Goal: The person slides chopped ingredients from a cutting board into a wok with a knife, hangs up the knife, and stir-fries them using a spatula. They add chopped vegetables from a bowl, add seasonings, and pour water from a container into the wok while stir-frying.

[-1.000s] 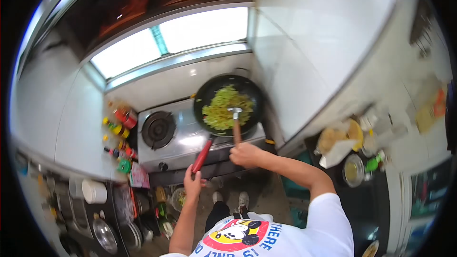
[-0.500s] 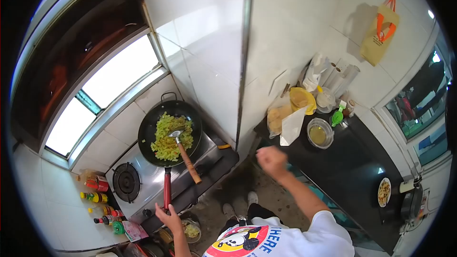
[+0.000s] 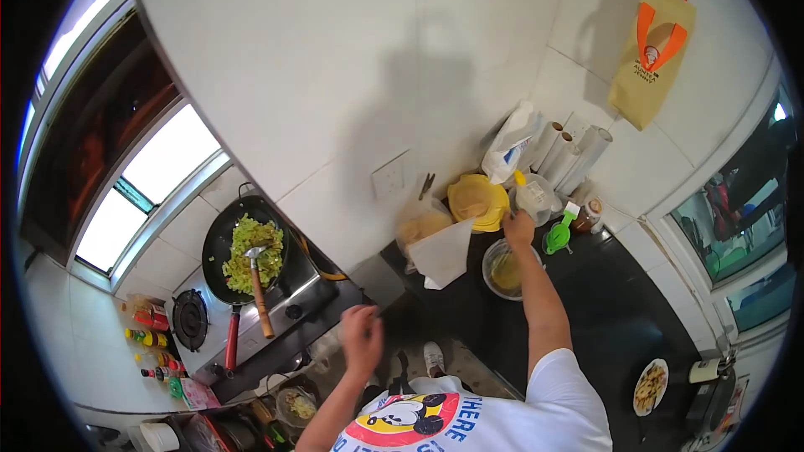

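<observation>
My right hand [image 3: 519, 228] reaches over the dark counter, at the right rim of a yellow bowl [image 3: 477, 203] and beside a clear lidded tub [image 3: 537, 198]. Its fingers are pinched together on something I cannot make out. Below that wrist stands a clear bowl of yellowish liquid [image 3: 503, 271]. My left hand [image 3: 362, 339] hangs in front of my body, slightly blurred, with curled fingers and nothing visible in them. On the stove, a black wok [image 3: 217, 244] with a red handle holds chopped green food [image 3: 243, 262]. A wooden-handled spatula [image 3: 258, 289] rests in it, untouched.
Sauce bottles [image 3: 149, 338] line the stove's left side. A white sheet [image 3: 442, 253], paper rolls [image 3: 578, 159] and a green-capped container [image 3: 559, 236] stand along the counter's back. A plate of food [image 3: 650, 387] lies at the right. A bag [image 3: 654, 54] hangs on the wall.
The view has swung right from the stove to the counter. My right hand let go of the spatula and moved to the yellow bowl. My left hand has left the wok's red handle.
</observation>
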Motion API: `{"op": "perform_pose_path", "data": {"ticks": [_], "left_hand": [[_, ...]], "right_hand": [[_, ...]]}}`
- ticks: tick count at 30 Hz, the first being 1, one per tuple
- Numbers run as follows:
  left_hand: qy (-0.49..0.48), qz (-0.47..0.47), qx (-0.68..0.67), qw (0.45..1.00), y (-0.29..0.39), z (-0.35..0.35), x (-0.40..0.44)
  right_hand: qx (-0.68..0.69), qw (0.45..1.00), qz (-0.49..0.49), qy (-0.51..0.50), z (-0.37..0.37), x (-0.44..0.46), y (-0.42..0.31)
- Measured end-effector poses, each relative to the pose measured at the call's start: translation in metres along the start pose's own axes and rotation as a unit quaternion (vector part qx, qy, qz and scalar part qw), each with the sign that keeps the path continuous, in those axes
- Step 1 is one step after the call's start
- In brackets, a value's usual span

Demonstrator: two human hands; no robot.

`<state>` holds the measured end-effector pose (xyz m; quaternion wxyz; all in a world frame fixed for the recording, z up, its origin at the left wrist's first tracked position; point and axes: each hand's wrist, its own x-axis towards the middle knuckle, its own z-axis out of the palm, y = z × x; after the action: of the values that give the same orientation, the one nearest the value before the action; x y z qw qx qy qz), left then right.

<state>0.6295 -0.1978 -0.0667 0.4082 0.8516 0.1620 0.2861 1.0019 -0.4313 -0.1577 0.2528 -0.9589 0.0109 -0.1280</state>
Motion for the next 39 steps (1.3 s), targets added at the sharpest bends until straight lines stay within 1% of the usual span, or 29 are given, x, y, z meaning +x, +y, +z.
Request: {"op": "perform_pose_path", "data": {"ticks": [2,4,7,10,12,16,19,24,27,30,33,34,36,37,39], "left_hand": [[-0.071,-0.085,-0.139,0.984,-0.001,0.065,0.006],[-0.087,-0.094,-0.099,0.987,0.002,0.108,0.022],[-0.047,-0.168,-0.166,0.971,-0.041,0.172,0.035],[-0.013,-0.218,-0.169,0.961,-0.042,0.186,0.055],[-0.013,-0.232,-0.214,0.949,-0.049,0.191,0.061],[-0.02,-0.257,-0.281,0.924,-0.028,0.175,0.064],[-0.005,-0.291,-0.264,0.919,-0.027,0.165,0.054],[-0.009,-0.28,-0.268,0.922,-0.027,0.157,0.046],[-0.011,-0.275,-0.273,0.922,-0.03,0.159,0.046],[-0.017,-0.27,-0.272,0.924,-0.028,0.156,0.047],[-0.012,-0.251,-0.245,0.937,-0.032,0.157,0.047],[-0.009,-0.242,-0.232,0.942,-0.034,0.157,0.045],[-0.021,-0.258,-0.199,0.945,-0.031,0.151,0.043],[-0.027,-0.266,-0.183,0.946,-0.03,0.148,0.041],[-0.015,-0.222,-0.157,0.962,-0.03,0.146,0.03]], "right_hand": [[-0.008,1.0,0.013,-0.021,-0.007,0.006,-0.007],[-0.004,0.999,0.009,-0.05,-0.009,0.011,-0.011],[-0.009,0.997,0.001,-0.071,-0.017,0.01,-0.015],[-0.023,0.996,0.0,-0.087,-0.008,0.018,-0.013],[-0.018,0.996,-0.017,-0.09,-0.007,0.019,-0.011],[-0.027,0.996,-0.033,-0.082,-0.015,0.02,-0.022],[-0.036,0.995,-0.041,-0.078,-0.015,0.025,-0.021],[-0.015,0.995,-0.021,-0.094,-0.021,0.024,-0.018],[-0.013,0.993,0.01,-0.12,-0.023,0.019,-0.022],[0.019,0.974,0.065,-0.215,0.0,0.033,-0.009],[0.004,0.988,-0.004,-0.156,0.008,0.035,-0.003],[0.022,0.982,0.024,-0.184,0.002,0.035,-0.006],[0.06,0.967,0.078,-0.236,-0.022,0.032,-0.023],[0.057,0.97,0.067,-0.226,-0.016,0.032,-0.019],[0.053,0.976,0.044,-0.205,-0.001,0.033,-0.006]]}}
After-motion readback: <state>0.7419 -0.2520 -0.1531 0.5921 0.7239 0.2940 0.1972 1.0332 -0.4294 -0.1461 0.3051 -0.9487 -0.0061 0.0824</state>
